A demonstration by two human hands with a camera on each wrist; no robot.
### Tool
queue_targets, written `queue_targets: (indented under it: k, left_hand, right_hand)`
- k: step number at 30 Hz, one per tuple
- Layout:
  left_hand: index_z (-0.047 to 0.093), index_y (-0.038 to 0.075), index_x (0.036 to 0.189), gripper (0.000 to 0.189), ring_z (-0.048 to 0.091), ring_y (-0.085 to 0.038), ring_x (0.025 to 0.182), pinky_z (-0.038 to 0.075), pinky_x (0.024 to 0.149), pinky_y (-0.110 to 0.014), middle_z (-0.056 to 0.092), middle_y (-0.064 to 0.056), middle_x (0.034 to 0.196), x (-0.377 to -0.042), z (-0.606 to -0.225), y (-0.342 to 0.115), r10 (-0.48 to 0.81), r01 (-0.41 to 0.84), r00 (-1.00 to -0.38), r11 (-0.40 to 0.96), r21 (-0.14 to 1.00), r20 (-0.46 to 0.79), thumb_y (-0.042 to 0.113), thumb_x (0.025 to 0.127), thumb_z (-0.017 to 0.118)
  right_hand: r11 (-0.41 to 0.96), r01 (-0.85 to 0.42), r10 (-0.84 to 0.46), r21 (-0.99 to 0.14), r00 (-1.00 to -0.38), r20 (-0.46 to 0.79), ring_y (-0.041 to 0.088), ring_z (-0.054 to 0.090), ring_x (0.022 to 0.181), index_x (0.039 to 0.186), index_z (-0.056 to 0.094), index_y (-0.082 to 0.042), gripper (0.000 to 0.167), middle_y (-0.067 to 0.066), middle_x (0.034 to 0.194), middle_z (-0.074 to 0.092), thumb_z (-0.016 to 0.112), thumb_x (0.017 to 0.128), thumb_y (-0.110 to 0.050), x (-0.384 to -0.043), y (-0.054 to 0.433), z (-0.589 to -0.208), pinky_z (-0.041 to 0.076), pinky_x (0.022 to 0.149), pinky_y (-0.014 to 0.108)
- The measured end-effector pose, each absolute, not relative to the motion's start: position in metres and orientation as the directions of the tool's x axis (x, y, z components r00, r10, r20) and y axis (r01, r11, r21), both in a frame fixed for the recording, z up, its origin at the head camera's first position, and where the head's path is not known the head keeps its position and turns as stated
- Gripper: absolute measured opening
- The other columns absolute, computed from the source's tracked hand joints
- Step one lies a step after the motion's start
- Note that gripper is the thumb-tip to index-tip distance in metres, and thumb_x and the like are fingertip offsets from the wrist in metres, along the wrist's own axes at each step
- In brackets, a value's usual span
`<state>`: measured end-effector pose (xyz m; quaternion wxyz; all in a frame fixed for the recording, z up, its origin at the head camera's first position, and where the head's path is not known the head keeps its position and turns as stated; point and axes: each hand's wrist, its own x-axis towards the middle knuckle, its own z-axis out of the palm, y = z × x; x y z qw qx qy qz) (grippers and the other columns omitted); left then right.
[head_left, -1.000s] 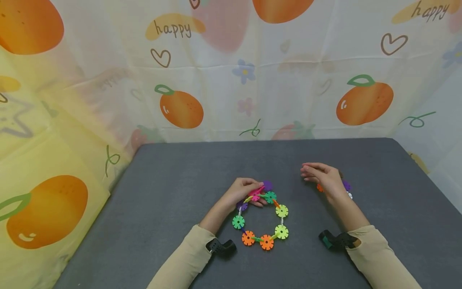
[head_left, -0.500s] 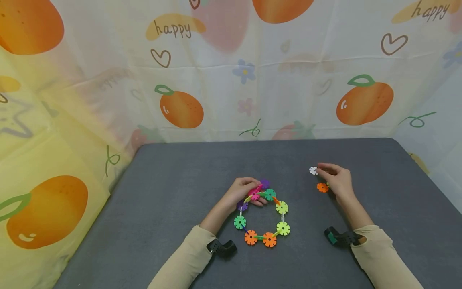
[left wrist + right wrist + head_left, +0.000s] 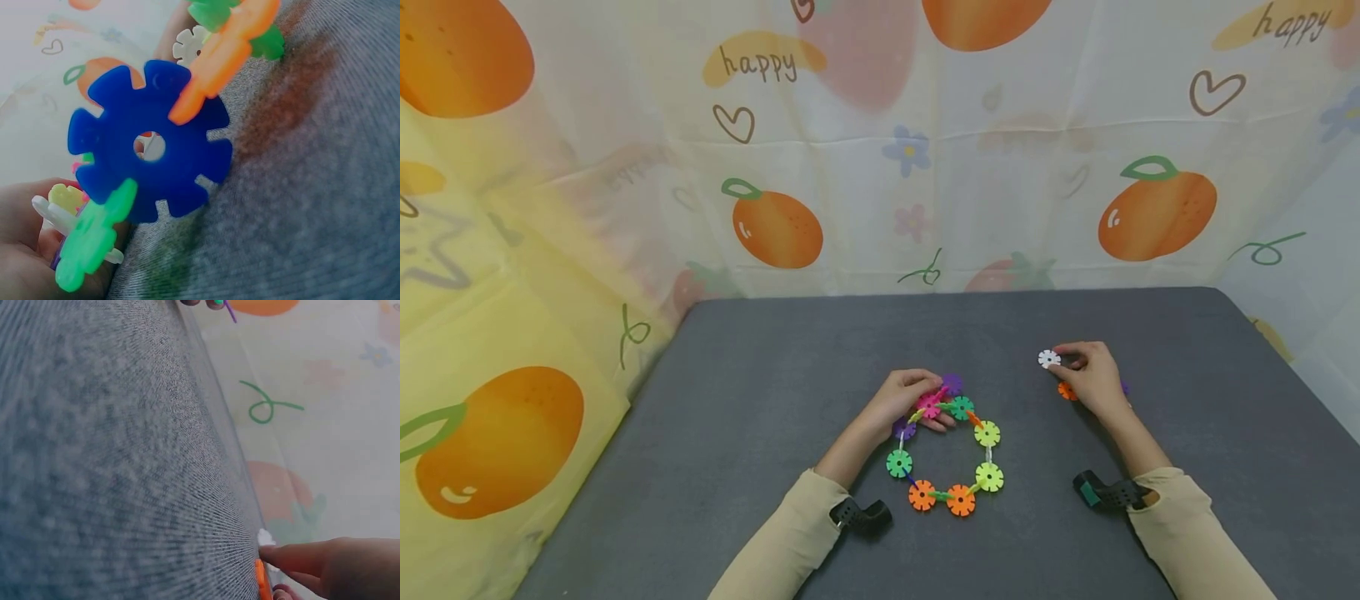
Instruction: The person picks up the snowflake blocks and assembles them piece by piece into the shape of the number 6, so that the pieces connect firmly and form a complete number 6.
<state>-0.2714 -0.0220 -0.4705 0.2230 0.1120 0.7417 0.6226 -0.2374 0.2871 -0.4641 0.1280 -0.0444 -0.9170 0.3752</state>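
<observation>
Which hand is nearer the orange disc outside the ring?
Right. The right hand, pinching the white disc, is just beside that orange disc; the left hand is farther off to its left, holding the far side of the ring.

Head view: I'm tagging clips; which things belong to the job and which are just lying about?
Apparently in the job:
ring of joined discs, held by the left hand
white disc, pinched by the right hand

Lying loose, perhaps spares:
orange disc
purple piece, mostly hidden
</observation>
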Motion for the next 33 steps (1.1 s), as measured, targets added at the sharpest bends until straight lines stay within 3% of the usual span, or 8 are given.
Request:
queue_targets:
  k: [4,7,12,15,19,24,28,33]
  left_hand:
    - [0.069,0.002,0.114,0.029,0.068,-0.016,0.105,0.052,0.101,-0.035,0.070,-0.013,0.114,-0.271,-0.471,-0.022,0.442,-0.110,-0.877,0.197,0.974,-0.189,0.024,0.099,0.057]
    - [0.069,0.002,0.114,0.029,0.068,-0.015,0.105,0.053,0.100,-0.035,0.070,-0.013,0.114,-0.270,-0.470,-0.022,0.442,-0.111,-0.877,0.197,0.974,-0.190,0.024,0.099,0.056]
    - [0.068,0.002,0.115,0.030,0.071,-0.016,0.099,0.055,0.097,-0.033,0.070,-0.013,0.114,-0.270,-0.470,-0.023,0.447,-0.118,-0.873,0.190,0.975,-0.193,0.024,0.100,0.055]
    - [0.067,0.001,0.116,0.030,0.074,-0.019,0.091,0.057,0.094,-0.032,0.070,-0.014,0.112,-0.270,-0.469,-0.023,0.452,-0.126,-0.871,0.175,0.976,-0.193,0.023,0.100,0.055]
    - [0.067,0.002,0.115,0.029,0.074,-0.020,0.092,0.056,0.096,-0.034,0.071,-0.014,0.110,-0.270,-0.469,-0.023,0.446,-0.132,-0.873,0.173,0.976,-0.197,0.024,0.100,0.056]
    - [0.068,0.003,0.113,0.028,0.070,-0.013,0.100,0.052,0.100,-0.034,0.071,-0.012,0.110,-0.270,-0.468,-0.021,0.433,-0.133,-0.879,0.178,0.975,-0.199,0.025,0.099,0.056]
    - [0.067,0.003,0.113,0.027,0.073,-0.013,0.087,0.058,0.092,-0.031,0.072,-0.015,0.108,-0.271,-0.468,-0.022,0.449,-0.156,-0.869,0.151,0.976,-0.208,0.024,0.100,0.055]
    - [0.066,0.002,0.115,0.028,0.074,-0.013,0.076,0.061,0.083,-0.031,0.072,-0.017,0.106,-0.270,-0.467,-0.023,0.471,-0.173,-0.856,0.129,0.976,-0.214,0.023,0.101,0.053]
  right_hand:
    - [0.621,0.007,0.243,-0.784,-0.952,0.184,0.007,0.056,0.074,0.109,0.066,0.006,0.026,0.026,0.101,0.063,0.071,0.087,-0.007,-0.237,0.287,-0.462,0.047,0.057,0.014]
    - [0.507,-0.011,0.260,-0.862,-0.951,0.165,-0.004,0.058,0.067,0.111,0.066,0.007,0.026,0.017,0.092,0.070,0.069,0.089,-0.006,-0.236,0.284,-0.460,0.053,0.058,0.014]
    - [0.305,-0.088,0.194,-0.948,-0.969,0.152,-0.001,0.066,0.068,0.114,0.062,0.013,0.031,-0.009,0.080,0.070,0.068,0.091,-0.007,-0.236,0.270,-0.454,0.059,0.065,0.019]
    - [0.213,-0.118,0.106,-0.970,-0.984,0.143,0.003,0.069,0.072,0.113,0.060,0.016,0.032,-0.013,0.081,0.070,0.066,0.092,-0.008,-0.235,0.257,-0.453,0.060,0.071,0.022]
    - [0.154,-0.099,-0.002,-0.983,-0.995,0.100,0.009,0.072,0.078,0.113,0.058,0.014,0.033,-0.008,0.084,0.072,0.066,0.093,-0.012,-0.232,0.237,-0.453,0.061,0.078,0.026]
    - [0.144,-0.100,-0.096,-0.984,-0.992,0.086,0.016,0.073,0.083,0.111,0.059,0.011,0.029,0.012,0.095,0.073,0.066,0.093,-0.010,-0.228,0.219,-0.454,0.061,0.082,0.029]
    - [0.163,-0.130,-0.129,-0.978,-0.986,0.109,0.013,0.072,0.083,0.110,0.061,0.010,0.026,0.025,0.101,0.069,0.065,0.093,-0.009,-0.226,0.213,-0.455,0.061,0.081,0.028]
    - [0.187,-0.154,-0.147,-0.970,-0.981,0.127,0.010,0.071,0.081,0.109,0.064,0.006,0.024,0.027,0.102,0.068,0.066,0.093,-0.010,-0.226,0.210,-0.457,0.061,0.079,0.028]
